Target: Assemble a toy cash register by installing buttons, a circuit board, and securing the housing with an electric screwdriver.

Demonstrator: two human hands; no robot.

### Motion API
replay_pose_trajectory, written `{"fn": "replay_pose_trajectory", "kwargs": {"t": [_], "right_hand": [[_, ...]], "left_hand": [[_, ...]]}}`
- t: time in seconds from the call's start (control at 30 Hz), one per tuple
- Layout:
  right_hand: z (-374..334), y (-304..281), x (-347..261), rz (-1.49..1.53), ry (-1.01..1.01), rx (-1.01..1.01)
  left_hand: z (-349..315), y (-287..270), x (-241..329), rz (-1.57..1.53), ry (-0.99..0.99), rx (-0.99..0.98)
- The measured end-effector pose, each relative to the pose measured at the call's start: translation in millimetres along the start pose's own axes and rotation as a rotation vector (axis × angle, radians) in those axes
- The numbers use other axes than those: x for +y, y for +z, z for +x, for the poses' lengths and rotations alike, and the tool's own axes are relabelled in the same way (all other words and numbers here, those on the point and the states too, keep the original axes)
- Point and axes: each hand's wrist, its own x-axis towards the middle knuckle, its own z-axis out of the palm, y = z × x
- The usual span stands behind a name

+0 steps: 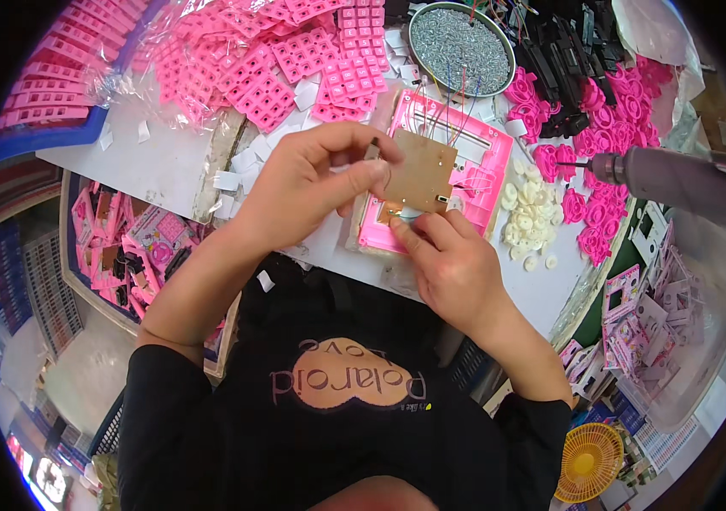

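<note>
A brown circuit board (421, 170) with thin wires lies tilted over an open pink plastic housing (486, 140). My left hand (316, 179) is closed on the board's left edge, thumb and fingers pinched at its corner. Below the board, my right hand (457, 264) is closed, with its fingertips at the housing's near side beside a small brown piece (389, 212). Whatever those fingertips grip is hidden. Coloured wires (448, 119) rise from the far side of the housing.
Pink keypad frames (269, 85) are heaped at the back left. A round tray of screws (461, 51) stands behind the housing. White discs (529, 221), pink rings (597, 213) and black parts (555, 77) lie to the right, where an electric screwdriver (661, 175) hangs. Filled bins flank the table.
</note>
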Motion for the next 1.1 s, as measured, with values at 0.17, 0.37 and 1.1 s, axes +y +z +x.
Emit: {"fn": "replay_pose_trajectory", "kwargs": {"t": [0.17, 0.37, 1.1], "right_hand": [[0.1, 3.8, -5.0, 0.029, 0.065, 0.105], [-3.3, -22.9, 4.5, 0.115, 0.066, 0.235], [-46.6, -5.4, -23.4, 0.064, 0.179, 0.256]], "left_hand": [[-4.9, 12.8, 0.9, 0.396, 0.208, -0.031], [-12.3, 26.4, 5.5, 0.589, 0.315, -0.161], [62.1, 72.8, -7.8, 1.230, 0.949, -0.768]]}}
